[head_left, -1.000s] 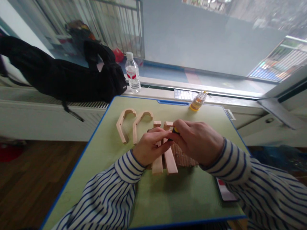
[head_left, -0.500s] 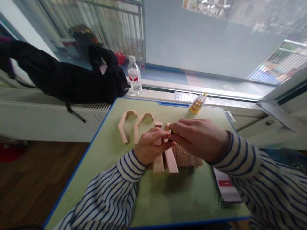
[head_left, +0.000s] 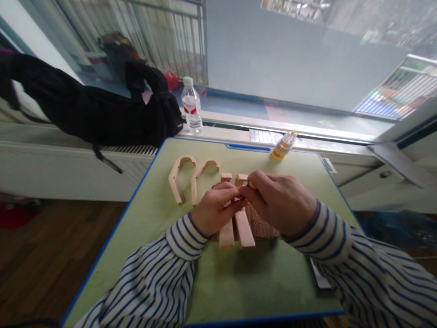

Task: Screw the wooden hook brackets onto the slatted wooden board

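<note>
My right hand (head_left: 282,200) is closed around a yellow-and-black screwdriver handle (head_left: 251,185), most of it hidden by the fingers. My left hand (head_left: 215,207) pinches at the working end, touching the right fingertips; what lies between its fingers is too small to make out. Under both hands are two pale wooden strips, a left one (head_left: 226,234) and a right one (head_left: 245,230), side by side. They rest on brown corrugated cardboard (head_left: 261,223) dotted with small screws. Two hook-shaped wooden pieces (head_left: 175,180) lie to the left.
The pale green table (head_left: 205,291) has a blue edge. A small bottle of amber liquid (head_left: 284,146) stands tilted-looking at the far edge. On the sill are a water bottle (head_left: 191,107) and a black bag (head_left: 112,116). A flat item (head_left: 319,275) lies partly under my right sleeve.
My right hand has turned at the wrist, its forearm swinging inward and lower, showing more of the yellow handle. My left hand stays nearly in place. The wooden pieces look unmoved.
</note>
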`<state>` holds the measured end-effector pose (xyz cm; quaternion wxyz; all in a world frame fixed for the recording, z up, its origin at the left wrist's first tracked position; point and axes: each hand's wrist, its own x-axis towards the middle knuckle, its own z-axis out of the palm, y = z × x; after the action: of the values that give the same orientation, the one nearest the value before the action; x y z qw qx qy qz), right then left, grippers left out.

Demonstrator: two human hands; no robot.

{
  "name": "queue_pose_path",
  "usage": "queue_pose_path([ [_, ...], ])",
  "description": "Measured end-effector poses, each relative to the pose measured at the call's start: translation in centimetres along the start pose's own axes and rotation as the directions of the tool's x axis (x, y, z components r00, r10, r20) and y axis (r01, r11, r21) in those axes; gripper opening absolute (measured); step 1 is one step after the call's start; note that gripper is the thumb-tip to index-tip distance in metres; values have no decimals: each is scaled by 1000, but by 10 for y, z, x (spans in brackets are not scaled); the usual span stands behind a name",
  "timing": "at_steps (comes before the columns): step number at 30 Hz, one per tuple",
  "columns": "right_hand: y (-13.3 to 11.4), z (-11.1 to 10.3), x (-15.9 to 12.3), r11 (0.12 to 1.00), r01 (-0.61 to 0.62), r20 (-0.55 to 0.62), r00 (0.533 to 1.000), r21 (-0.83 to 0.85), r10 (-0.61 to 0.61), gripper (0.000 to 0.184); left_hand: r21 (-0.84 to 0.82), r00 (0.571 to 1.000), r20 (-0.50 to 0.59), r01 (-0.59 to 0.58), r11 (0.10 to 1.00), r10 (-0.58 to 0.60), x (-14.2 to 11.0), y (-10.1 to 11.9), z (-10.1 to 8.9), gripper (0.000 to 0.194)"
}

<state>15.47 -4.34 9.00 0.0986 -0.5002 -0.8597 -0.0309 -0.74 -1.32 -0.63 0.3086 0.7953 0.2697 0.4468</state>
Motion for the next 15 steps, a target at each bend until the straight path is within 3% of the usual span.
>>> queue_pose_path([
  [5,-5,0,2,999,-7,22,1000,-34,8,29,-2,999,-33,7,1000,-7,1,1,0,14],
  [11,-6,-15,8,999,26,135,991,-29,-22,31,5,995,-93,42,999,-41,0,-1,1,14],
  [15,-1,-28,9,990,136,214,969,-34,-125,24,40,985,-124,127,991,-122,-2,3,1,22],
])
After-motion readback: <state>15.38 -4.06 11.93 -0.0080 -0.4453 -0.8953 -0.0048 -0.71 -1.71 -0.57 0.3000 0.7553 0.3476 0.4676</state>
